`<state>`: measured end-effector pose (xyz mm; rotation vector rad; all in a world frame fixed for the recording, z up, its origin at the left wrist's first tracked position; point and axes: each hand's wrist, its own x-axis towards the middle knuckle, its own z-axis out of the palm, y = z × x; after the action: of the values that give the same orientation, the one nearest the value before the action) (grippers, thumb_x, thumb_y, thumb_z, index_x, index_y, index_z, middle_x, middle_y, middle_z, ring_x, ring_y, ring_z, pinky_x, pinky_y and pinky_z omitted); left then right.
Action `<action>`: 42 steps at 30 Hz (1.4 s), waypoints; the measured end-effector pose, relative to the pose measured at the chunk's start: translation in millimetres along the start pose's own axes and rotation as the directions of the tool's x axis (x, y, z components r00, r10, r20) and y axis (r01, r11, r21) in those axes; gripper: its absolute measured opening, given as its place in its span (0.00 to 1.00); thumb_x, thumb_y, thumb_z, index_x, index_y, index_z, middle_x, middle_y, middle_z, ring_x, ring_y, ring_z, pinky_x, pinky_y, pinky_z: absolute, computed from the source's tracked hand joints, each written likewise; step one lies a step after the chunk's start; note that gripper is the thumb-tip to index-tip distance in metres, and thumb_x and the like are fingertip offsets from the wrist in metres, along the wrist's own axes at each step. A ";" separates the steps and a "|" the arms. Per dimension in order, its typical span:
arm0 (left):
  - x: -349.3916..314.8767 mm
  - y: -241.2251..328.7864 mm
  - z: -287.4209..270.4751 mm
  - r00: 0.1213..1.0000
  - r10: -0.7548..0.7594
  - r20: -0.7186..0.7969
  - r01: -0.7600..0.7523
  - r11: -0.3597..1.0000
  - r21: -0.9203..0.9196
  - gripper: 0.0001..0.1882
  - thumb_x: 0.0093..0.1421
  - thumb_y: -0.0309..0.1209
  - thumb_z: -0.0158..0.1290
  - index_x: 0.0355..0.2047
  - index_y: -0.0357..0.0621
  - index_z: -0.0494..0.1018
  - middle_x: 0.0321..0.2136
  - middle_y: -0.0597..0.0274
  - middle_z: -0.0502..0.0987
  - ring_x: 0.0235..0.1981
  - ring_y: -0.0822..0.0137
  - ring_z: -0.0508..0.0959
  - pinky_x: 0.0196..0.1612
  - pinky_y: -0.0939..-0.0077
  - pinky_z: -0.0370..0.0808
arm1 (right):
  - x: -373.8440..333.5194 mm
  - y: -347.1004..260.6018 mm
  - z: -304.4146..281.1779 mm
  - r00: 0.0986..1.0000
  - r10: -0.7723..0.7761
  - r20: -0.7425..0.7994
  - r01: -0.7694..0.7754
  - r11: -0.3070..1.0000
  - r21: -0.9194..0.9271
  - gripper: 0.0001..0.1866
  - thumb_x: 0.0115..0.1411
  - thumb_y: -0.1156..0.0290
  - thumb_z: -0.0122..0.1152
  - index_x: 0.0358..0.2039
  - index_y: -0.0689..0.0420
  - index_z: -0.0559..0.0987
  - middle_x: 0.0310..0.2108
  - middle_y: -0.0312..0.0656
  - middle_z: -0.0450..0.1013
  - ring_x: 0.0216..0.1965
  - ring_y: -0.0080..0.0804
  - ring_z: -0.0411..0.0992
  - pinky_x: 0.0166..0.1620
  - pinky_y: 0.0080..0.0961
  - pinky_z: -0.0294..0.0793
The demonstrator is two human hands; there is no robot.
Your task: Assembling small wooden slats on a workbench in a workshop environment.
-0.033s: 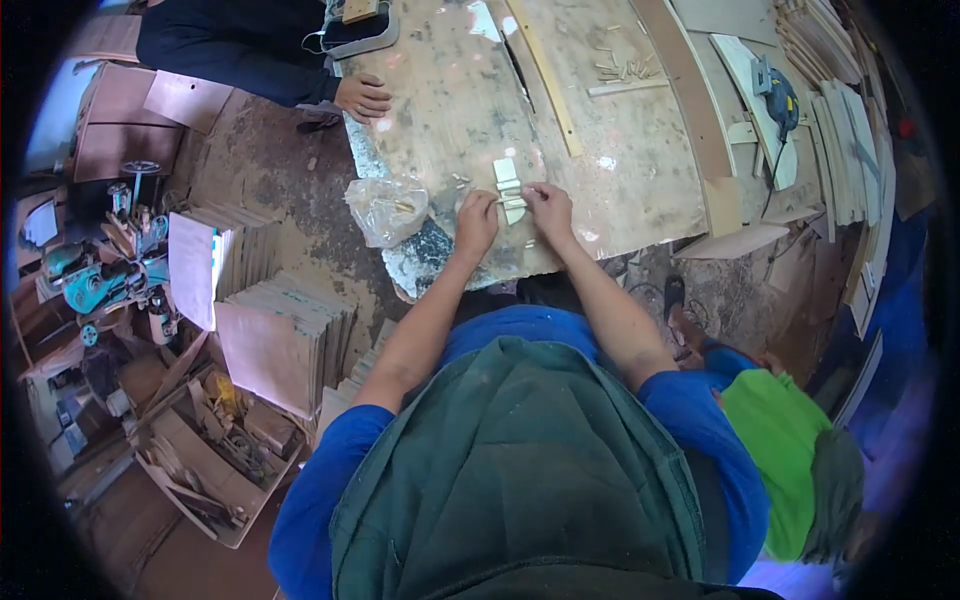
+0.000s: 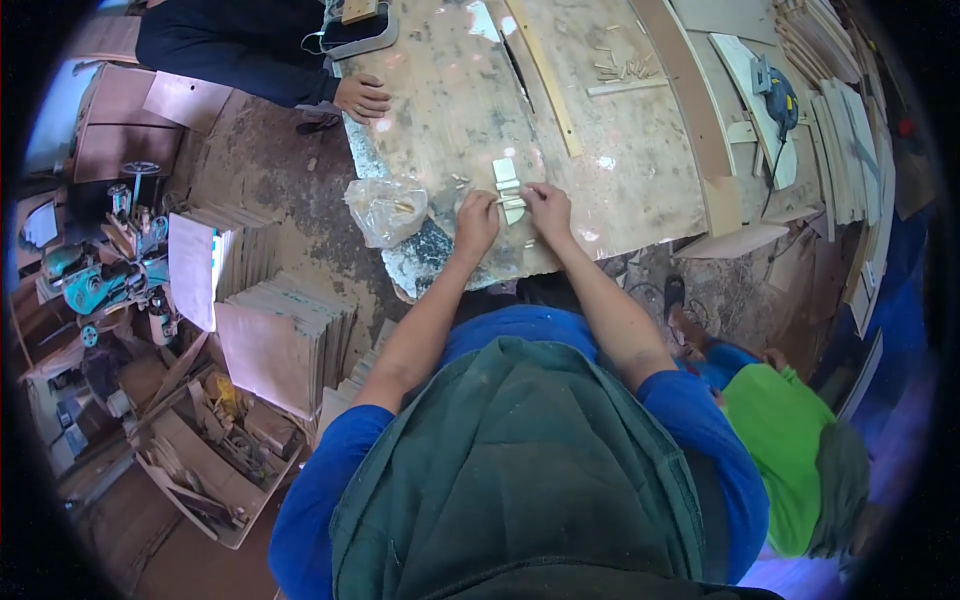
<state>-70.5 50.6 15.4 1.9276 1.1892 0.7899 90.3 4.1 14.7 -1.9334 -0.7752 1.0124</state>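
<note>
In front of me on the worktable, a pale flat wooden piece lies with several short wooden strips set crosswise on it. My left hand is closed in a pinch at the left end of one strip. On the other side, my right hand pinches the right end of the strips, its fingers pressed together. Fingertips partly hide what each hand grips. Small wooden dowels lie just left of the piece, and a clear plastic bag with dowels in it sits further left.
Another person's hand rests on the table's far left edge. More dowels and a yellow wooden strip lie farther off. A power tool is at right. Stacked boards stand at left; a person in green is behind right.
The person in green at the right has shifted slightly. My hands and the wooden pieces look nearly the same.
</note>
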 end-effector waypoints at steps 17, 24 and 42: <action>1.1 2.3 -5.3 0.932 -0.355 0.075 0.360 0.878 -0.314 0.19 0.56 0.26 0.57 0.47 0.31 0.73 0.38 0.47 0.81 0.39 0.61 0.83 0.43 0.71 0.80 | -18.9 -4.7 7.2 0.962 -0.274 0.002 0.272 0.954 -0.125 0.18 0.58 0.64 0.61 0.44 0.64 0.80 0.35 0.57 0.78 0.38 0.50 0.78 0.43 0.36 0.74; 11.1 22.1 -85.8 0.997 -0.065 -0.042 0.077 0.910 0.408 0.11 0.53 0.31 0.52 0.31 0.36 0.78 0.28 0.42 0.78 0.32 0.45 0.78 0.38 0.51 0.75 | -24.5 -5.0 -0.8 0.992 -0.128 -0.002 0.127 0.987 -0.093 0.23 0.56 0.62 0.64 0.47 0.64 0.79 0.32 0.51 0.79 0.33 0.35 0.78 0.37 0.32 0.74; 21.5 -93.8 -154.6 0.873 0.138 0.467 -0.410 0.725 0.553 0.08 0.51 0.23 0.48 0.31 0.37 0.76 0.35 0.45 0.75 0.41 0.46 0.76 0.46 0.55 0.73 | -37.2 6.9 0.9 0.992 -0.086 -0.089 0.079 0.994 -0.074 0.26 0.52 0.61 0.68 0.47 0.66 0.79 0.42 0.55 0.78 0.44 0.43 0.78 0.49 0.32 0.75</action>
<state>-229.1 139.5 25.3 2.7238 0.9820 0.0760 72.3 -28.4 22.1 -1.9766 -0.8412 0.8503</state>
